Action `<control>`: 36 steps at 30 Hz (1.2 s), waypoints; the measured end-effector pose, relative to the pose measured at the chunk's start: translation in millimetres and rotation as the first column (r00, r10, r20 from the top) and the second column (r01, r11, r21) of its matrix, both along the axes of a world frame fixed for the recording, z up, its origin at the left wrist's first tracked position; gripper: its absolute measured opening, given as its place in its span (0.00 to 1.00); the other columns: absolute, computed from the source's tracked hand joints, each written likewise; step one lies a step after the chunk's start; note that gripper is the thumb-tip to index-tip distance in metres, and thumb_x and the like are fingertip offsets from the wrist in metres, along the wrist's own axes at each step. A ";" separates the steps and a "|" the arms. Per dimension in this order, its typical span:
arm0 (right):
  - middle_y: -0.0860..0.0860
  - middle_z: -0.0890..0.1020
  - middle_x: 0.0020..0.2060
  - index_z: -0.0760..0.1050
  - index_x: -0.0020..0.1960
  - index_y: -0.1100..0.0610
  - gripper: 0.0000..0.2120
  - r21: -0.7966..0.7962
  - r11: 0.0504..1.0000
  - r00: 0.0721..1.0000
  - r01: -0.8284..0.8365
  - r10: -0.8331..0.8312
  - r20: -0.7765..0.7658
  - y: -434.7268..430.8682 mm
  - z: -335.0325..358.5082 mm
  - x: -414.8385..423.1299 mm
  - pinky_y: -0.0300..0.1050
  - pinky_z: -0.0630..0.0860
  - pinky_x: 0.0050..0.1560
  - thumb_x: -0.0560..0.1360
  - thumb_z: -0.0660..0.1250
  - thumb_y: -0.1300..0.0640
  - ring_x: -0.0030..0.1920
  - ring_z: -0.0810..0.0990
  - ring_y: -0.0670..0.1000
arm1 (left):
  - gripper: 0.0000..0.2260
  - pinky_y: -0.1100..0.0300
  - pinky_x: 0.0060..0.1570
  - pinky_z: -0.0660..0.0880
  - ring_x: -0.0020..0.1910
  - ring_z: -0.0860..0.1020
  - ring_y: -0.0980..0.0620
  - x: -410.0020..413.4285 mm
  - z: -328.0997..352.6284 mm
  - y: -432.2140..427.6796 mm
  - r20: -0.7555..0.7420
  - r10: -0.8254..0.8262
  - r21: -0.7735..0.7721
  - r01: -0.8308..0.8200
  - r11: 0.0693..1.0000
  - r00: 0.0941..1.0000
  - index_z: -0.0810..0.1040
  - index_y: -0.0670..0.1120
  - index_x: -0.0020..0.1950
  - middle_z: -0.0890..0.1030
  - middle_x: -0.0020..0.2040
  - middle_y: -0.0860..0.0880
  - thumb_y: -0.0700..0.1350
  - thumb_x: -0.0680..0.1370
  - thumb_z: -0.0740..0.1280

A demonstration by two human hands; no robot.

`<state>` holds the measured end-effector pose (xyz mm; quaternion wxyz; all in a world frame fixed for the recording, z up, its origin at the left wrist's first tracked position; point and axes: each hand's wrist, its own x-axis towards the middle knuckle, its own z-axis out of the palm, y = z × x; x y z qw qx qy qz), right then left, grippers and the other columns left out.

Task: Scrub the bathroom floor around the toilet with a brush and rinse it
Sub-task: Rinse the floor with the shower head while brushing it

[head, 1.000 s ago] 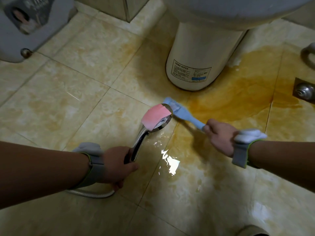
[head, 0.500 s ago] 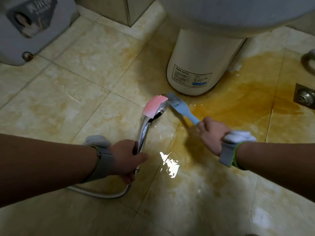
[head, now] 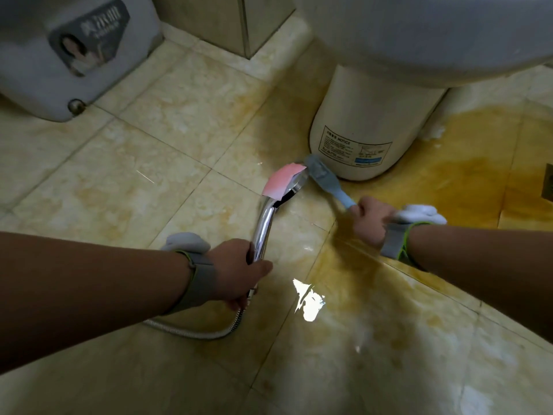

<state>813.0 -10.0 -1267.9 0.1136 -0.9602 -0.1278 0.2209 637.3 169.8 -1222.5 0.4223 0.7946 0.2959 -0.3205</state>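
The blue brush [head: 326, 181] lies slanted, its head down on the floor [head: 167, 181] right against the foot of the toilet [head: 359, 115] base, at the base's left front edge. The right hand [head: 371, 220] is curled round the brush's handle end. The left hand [head: 236, 274] is wrapped round the chrome handle of a shower head [head: 287, 184], whose head sits just beside the brush head and carries a pink patch on its back. A metal hose [head: 194, 332] loops from under that hand across the tile. The 2 wrists wear grey bands.

A label [head: 354, 149] on the toilet base reads "NOTICE" at the top; the small print and the blue bar beneath it are too small to read. A grey unit [head: 45, 70] at the upper left bears a dark sticker [head: 89, 37] with pale characters, too blurred to read, and a printed picture of a person.

The floor is beige marbled tile with thin dark grout lines, and it is wet: a bright glare [head: 308, 301] shows near the left hand. A yellow-brown stain [head: 463, 175] spreads right of the base and runs down toward the camera. A white patch [head: 431, 133] sits at the base's right edge.

A wall corner [head: 245, 25] stands behind, between the unit and the toilet. A broad stretch of tile lies left of the shower head. The bowl overhangs the base. A metal fitting [head: 549, 187] shows at the right edge.
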 end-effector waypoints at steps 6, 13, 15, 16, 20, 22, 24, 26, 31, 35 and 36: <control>0.66 0.80 0.49 0.69 0.52 0.63 0.11 -0.081 0.986 0.985 0.147 -0.138 0.103 -65.7 9.2 -45.0 0.48 0.63 0.41 0.81 0.55 0.56 0.50 0.79 0.65 | 0.14 0.57 0.30 0.80 0.30 0.82 0.47 0.9 -7.5 -7.6 0.000 -0.048 -0.011 0.048 0.999 0.999 0.74 0.40 0.50 0.85 0.43 0.39 0.51 0.81 0.62; 0.63 0.80 0.48 0.70 0.55 0.62 0.14 0.064 0.996 0.997 0.069 -0.070 0.013 -35.3 11.3 -62.8 0.45 0.60 0.40 0.81 0.54 0.52 0.51 0.78 0.63 | 0.15 0.58 0.30 0.80 0.29 0.81 0.47 4.5 -7.9 -17.8 -0.011 -0.070 -0.022 0.069 0.997 0.998 0.74 0.39 0.49 0.85 0.42 0.39 0.52 0.81 0.62; 0.62 0.81 0.48 0.71 0.55 0.61 0.14 0.049 0.998 0.999 -0.049 0.050 -0.011 -31.4 12.2 -56.9 0.47 0.63 0.41 0.81 0.55 0.51 0.51 0.78 0.62 | 0.16 0.59 0.28 0.78 0.28 0.81 0.47 5.1 -6.6 -19.3 -0.010 -0.071 -0.003 0.071 0.997 0.997 0.74 0.38 0.50 0.85 0.41 0.39 0.51 0.81 0.63; 0.61 0.80 0.47 0.71 0.55 0.61 0.14 0.021 0.997 0.997 -0.077 0.077 -0.006 -32.9 13.3 -52.6 0.48 0.65 0.42 0.81 0.55 0.51 0.51 0.78 0.62 | 0.16 0.59 0.28 0.79 0.29 0.81 0.47 4.5 -6.5 -19.5 -0.013 -0.075 -0.001 0.075 0.997 0.997 0.74 0.37 0.50 0.85 0.41 0.39 0.52 0.81 0.63; 0.58 0.77 0.41 0.66 0.49 0.57 0.06 -0.102 0.994 0.998 0.028 -0.023 0.055 -56.2 11.6 -41.3 0.47 0.64 0.40 0.78 0.58 0.54 0.49 0.80 0.62 | 0.16 0.57 0.31 0.80 0.32 0.83 0.46 -2.4 -7.7 -17.0 -0.034 -0.075 -0.023 0.074 0.997 0.997 0.74 0.38 0.52 0.85 0.42 0.39 0.52 0.81 0.62; 0.59 0.79 0.43 0.64 0.47 0.56 0.05 -0.093 0.990 0.991 0.109 -0.102 0.085 -63.2 8.2 -48.3 0.47 0.64 0.41 0.78 0.58 0.55 0.48 0.80 0.62 | 0.15 0.56 0.32 0.81 0.32 0.83 0.45 -8.8 -8.5 -15.6 -0.051 -0.071 -0.042 0.069 0.997 0.996 0.73 0.39 0.52 0.85 0.42 0.39 0.52 0.81 0.62; 0.60 0.80 0.43 0.64 0.47 0.56 0.06 -0.034 0.997 0.995 0.068 -0.065 0.082 -62.7 5.8 -62.4 0.46 0.63 0.40 0.80 0.55 0.54 0.47 0.80 0.63 | 0.14 0.55 0.33 0.82 0.33 0.83 0.45 -16.0 -10.4 -14.3 -0.069 -0.080 -0.053 0.077 0.996 0.994 0.73 0.39 0.51 0.84 0.42 0.39 0.51 0.81 0.63; 0.57 0.78 0.40 0.63 0.48 0.54 0.07 0.030 0.997 0.998 -0.070 0.070 0.009 -61.8 9.0 -84.1 0.47 0.62 0.39 0.81 0.53 0.51 0.46 0.79 0.62 | 0.13 0.54 0.33 0.82 0.34 0.84 0.43 -23.0 -13.0 -13.0 -0.106 -0.105 -0.068 0.098 0.993 0.989 0.72 0.39 0.51 0.84 0.43 0.38 0.50 0.81 0.64; 0.46 0.66 0.28 0.58 0.46 0.48 0.07 0.087 0.881 0.861 -0.465 0.473 -0.189 -80.0 19.8 -125.5 0.45 0.62 0.38 0.80 0.52 0.46 0.36 0.70 0.52 | 0.13 0.56 0.34 0.81 0.36 0.83 0.44 -44.1 -15.5 -13.4 -0.228 -0.203 -0.194 0.160 0.968 0.952 0.71 0.41 0.59 0.82 0.48 0.37 0.48 0.81 0.65; 0.44 0.67 0.28 0.56 0.45 0.43 0.06 0.013 0.816 0.778 -0.577 0.555 -0.293 -111.0 29.4 -111.2 0.43 0.62 0.35 0.81 0.51 0.47 0.30 0.68 0.47 | 0.13 0.58 0.37 0.81 0.35 0.83 0.48 -54.0 -19.0 -20.5 -0.237 -0.333 -0.228 0.281 0.932 0.913 0.70 0.43 0.62 0.82 0.49 0.38 0.49 0.81 0.64; 0.45 0.68 0.28 0.56 0.45 0.43 0.06 -0.024 0.826 0.793 -0.563 0.531 -0.300 -119.6 30.2 -101.8 0.42 0.64 0.35 0.81 0.51 0.46 0.31 0.70 0.48 | 0.13 0.60 0.37 0.81 0.35 0.82 0.49 -53.7 -19.5 -22.8 -0.237 -0.362 -0.219 0.313 0.924 0.902 0.70 0.44 0.62 0.82 0.49 0.39 0.49 0.81 0.64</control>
